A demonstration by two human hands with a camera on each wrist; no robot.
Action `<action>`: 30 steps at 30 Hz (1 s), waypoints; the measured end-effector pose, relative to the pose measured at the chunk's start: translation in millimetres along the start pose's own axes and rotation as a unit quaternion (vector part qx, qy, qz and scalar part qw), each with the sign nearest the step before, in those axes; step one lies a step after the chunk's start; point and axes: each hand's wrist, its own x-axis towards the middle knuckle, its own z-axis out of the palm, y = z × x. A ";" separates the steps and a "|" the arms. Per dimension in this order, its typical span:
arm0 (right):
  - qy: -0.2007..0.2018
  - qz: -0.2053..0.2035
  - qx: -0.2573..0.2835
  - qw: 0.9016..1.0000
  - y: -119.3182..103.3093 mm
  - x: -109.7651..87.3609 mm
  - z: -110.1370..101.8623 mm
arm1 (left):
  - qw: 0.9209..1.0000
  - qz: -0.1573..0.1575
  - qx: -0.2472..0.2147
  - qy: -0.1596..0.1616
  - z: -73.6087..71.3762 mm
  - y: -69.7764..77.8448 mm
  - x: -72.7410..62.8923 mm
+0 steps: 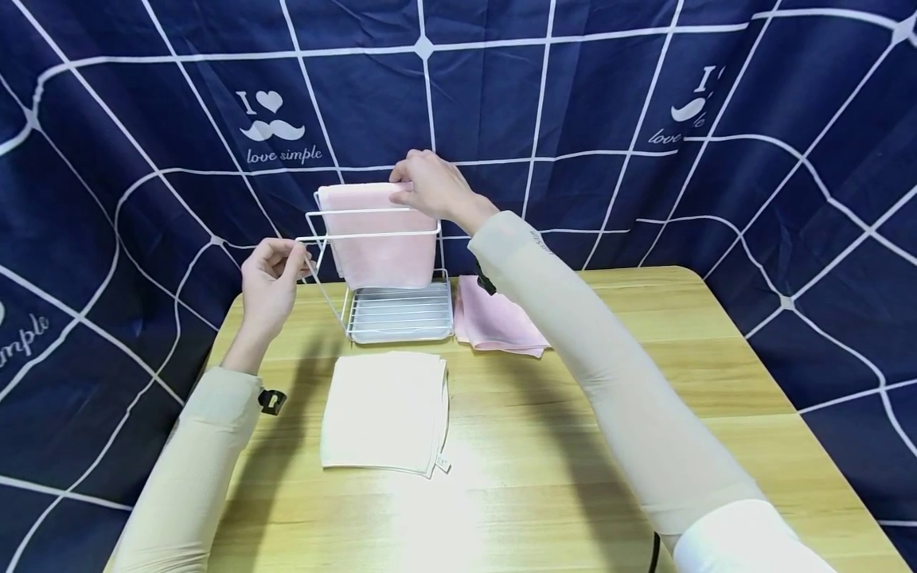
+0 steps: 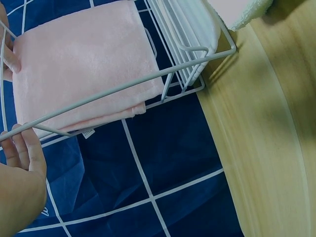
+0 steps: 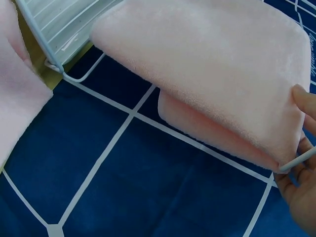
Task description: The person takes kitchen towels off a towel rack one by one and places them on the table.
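A folded light pink towel (image 1: pixel 383 263) hangs over the upper bars of a white wire rack (image 1: pixel 401 338) at the back of the table. My right hand (image 1: pixel 437 187) pinches the towel's top edge at its right end, the thumb on the near face. At the rack's upper left corner, my left hand (image 1: pixel 268 286) grips the wire; in the left wrist view its fingers (image 2: pixel 32 150) curl behind the bar. The towel's lower edge hangs above the rack's slatted base, and the right wrist view shows a second layer (image 3: pixel 212 131) behind the front one.
A folded white towel (image 1: pixel 383 414) with a small tag lies in front of the rack. Another pink cloth (image 1: pixel 494 318) lies right of the rack, partly behind my right forearm. A dark blue curtain (image 1: pixel 487 95) with white lines stands behind the wooden table (image 1: pixel 630 350).
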 end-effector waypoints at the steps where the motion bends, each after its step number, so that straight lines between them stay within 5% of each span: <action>1: 0.000 0.001 -0.004 1.000 -0.4 0.2 0.0 | 1.000 0.000 0.001 0.000 0.0 0.1 -0.1; 30: 0.060 -0.018 -0.011 0.998 -3.5 -9.4 2.9 | 1.000 -0.001 -0.007 -0.006 -2.0 1.1 -2.6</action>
